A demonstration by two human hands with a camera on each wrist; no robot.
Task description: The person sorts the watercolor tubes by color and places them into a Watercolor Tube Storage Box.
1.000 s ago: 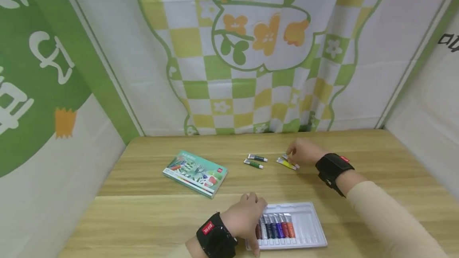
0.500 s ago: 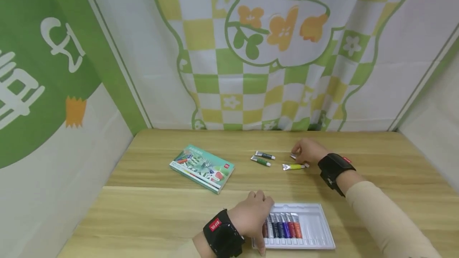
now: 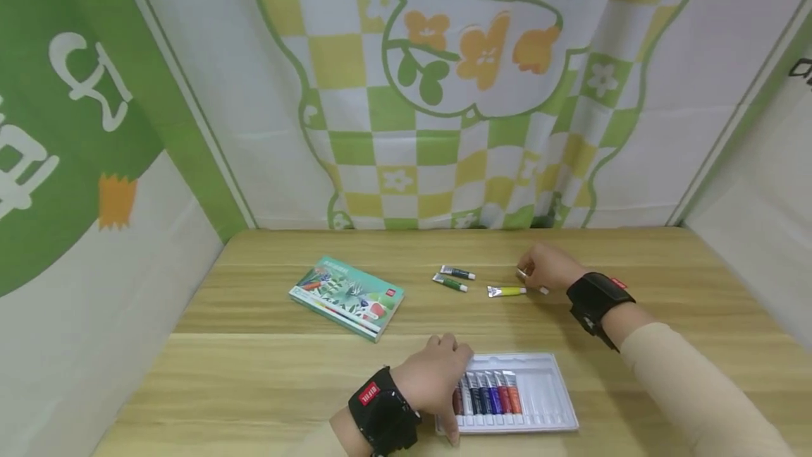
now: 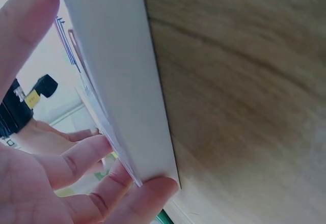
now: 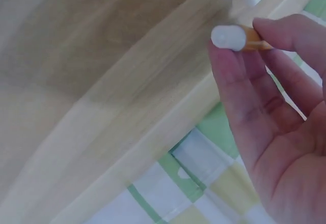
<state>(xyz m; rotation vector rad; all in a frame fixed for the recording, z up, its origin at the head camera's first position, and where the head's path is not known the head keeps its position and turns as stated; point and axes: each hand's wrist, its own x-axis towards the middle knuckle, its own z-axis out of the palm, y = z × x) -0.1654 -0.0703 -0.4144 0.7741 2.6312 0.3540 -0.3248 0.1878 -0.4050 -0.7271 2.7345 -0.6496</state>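
Observation:
My left hand point(image 3: 434, 379) grips the left end of a white plastic tray point(image 3: 542, 393), thumb on the near edge and fingers on the far edge. In the left wrist view, the fingers hold either end of the tray's pale side point(image 4: 117, 81). Several paint tubes point(image 3: 491, 393), from brown to orange, lie side by side in the tray; my hand hides its left part. My right hand point(image 3: 550, 268) pinches an orange-toned paint tube point(image 5: 253, 38) with a white cap between thumb and fingers. A yellow paint tube point(image 3: 506, 291) lies left of that hand.
A green paint tube point(image 3: 450, 283) and a dark one point(image 3: 458, 273) lie left of the yellow tube. A teal illustrated box point(image 3: 349, 298) lies at the table's left. Behind the wooden table point(image 3: 254, 365) hangs a checkered curtain point(image 3: 393, 139).
My right hand has taken the tube from beside the yellow one and shifted slightly right. The yellow tube has turned from slanted to nearly level. My left hand stays on the tray.

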